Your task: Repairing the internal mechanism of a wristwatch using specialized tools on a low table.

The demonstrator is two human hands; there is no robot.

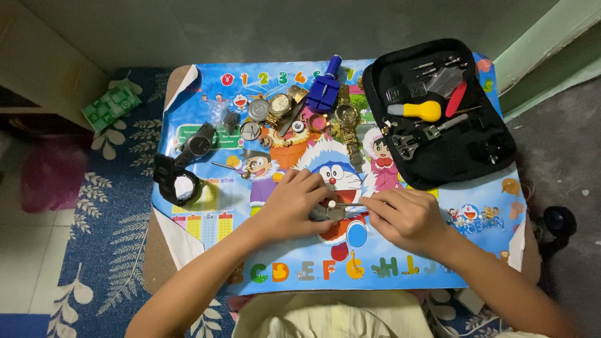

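My left hand (293,203) rests on a small table and pinches a small round watch case (335,213) against the colourful cartoon mat (375,250). My right hand (404,216) grips a thin metal tool (347,204) whose tip touches the watch case. Both hands meet at the middle of the mat, near its front edge.
An open black tool case (438,159) with a yellow-handled tool (416,111), pliers and screwdrivers lies at the back right. Gold watches (346,119), a blue tool (325,87), watch parts (258,111), a black watch (199,144) and a black loupe (178,181) lie on the left and back. A blue patterned rug (100,250) lies on the floor.
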